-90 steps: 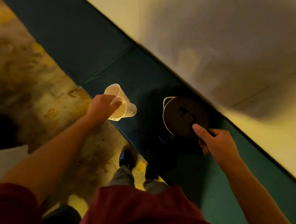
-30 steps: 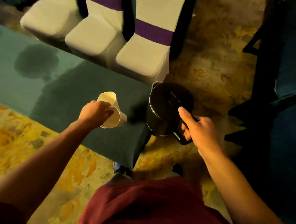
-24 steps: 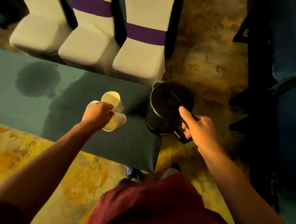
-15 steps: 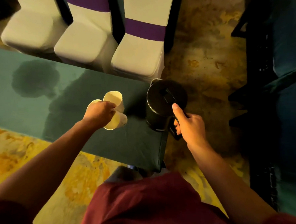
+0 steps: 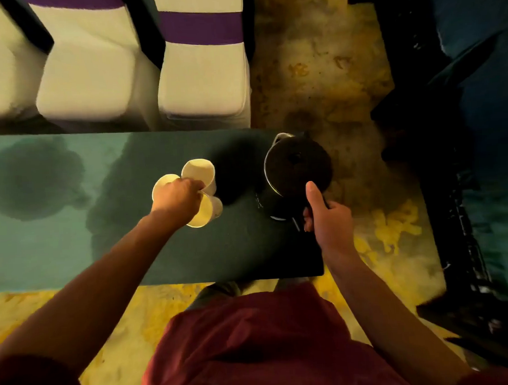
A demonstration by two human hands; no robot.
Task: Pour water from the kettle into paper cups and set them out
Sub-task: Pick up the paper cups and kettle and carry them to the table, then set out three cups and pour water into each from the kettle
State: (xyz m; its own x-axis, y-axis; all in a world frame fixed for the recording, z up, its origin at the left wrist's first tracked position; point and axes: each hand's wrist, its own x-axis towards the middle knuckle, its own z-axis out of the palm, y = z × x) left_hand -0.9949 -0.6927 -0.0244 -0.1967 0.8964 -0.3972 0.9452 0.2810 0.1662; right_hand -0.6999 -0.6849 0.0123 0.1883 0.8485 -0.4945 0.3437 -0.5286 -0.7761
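Three paper cups in one hand, the kettle in the other, above the right end of a green counter.

The left hand (image 5: pixel 178 197) pinches three paper cups (image 5: pixel 199 173) together by their rims, fingers curled into the cluster, over the middle of the counter (image 5: pixel 59 255); the cups tilt with their mouths toward the camera, and what shows of their insides looks pale and bare (whether their bases touch the counter cannot be told). The kettle (image 5: pixel 297 168), dark with its lid closed so nothing of its contents shows, sits at the counter's right end near the far right corner, spout pointing away. The right hand (image 5: pixel 329 217) grips the kettle's handle, thumb stretched up along it toward the lid. Darker wet-looking patches mark the cloth toward the left end. Three white-covered chairs (image 5: pixel 202 77) with purple bands stand beyond the far edge.
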